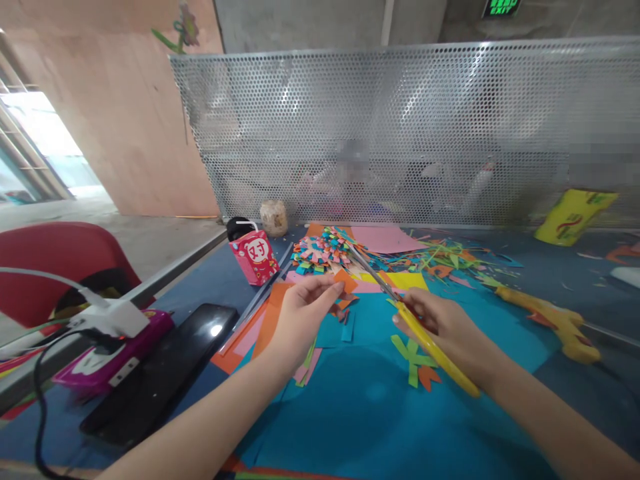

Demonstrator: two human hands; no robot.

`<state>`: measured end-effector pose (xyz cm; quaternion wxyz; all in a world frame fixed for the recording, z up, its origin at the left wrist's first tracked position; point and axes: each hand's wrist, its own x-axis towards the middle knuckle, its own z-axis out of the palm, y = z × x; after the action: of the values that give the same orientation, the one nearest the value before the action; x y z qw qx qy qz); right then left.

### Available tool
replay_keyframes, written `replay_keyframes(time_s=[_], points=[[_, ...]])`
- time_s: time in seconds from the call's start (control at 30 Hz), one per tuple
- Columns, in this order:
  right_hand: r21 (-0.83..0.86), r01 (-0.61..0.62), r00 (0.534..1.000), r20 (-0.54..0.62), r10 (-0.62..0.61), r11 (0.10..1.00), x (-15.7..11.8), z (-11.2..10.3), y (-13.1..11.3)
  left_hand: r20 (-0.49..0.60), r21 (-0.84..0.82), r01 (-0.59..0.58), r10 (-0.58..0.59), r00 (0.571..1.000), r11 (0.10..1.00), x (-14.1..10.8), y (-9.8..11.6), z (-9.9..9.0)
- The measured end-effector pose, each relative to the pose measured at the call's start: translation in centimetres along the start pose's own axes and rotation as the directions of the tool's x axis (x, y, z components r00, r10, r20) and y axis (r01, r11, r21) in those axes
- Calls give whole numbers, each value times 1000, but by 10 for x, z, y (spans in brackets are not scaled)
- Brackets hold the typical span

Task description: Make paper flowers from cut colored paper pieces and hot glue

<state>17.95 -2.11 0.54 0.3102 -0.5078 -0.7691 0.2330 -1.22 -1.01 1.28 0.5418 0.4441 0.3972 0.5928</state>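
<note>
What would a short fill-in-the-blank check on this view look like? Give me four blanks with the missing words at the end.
1. The right hand holds scissors whose handles are ____.
2. The paper piece in the left hand is ____.
3. In the picture, the glue gun lies to the ____ of the scissors.
4. In the picture, the phone lies to the ____ of both hands.

Missing words: yellow; orange; right; left.
</note>
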Motion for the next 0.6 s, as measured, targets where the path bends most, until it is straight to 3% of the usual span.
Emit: replay_keyframes(time_s=[0.3, 0.43, 0.6], points=[[166, -95, 995, -8, 97, 982, 1, 2, 3, -34, 2, 5, -5, 999, 1000, 5, -2, -5], [203, -78, 996, -16, 83, 976, 4, 5, 5, -43, 50, -10, 12, 999, 999, 5, -5, -6], [211, -67, 997, -30, 75, 975, 6, 8, 5, 31, -9, 2, -1, 1000, 1000, 10, -4, -8]])
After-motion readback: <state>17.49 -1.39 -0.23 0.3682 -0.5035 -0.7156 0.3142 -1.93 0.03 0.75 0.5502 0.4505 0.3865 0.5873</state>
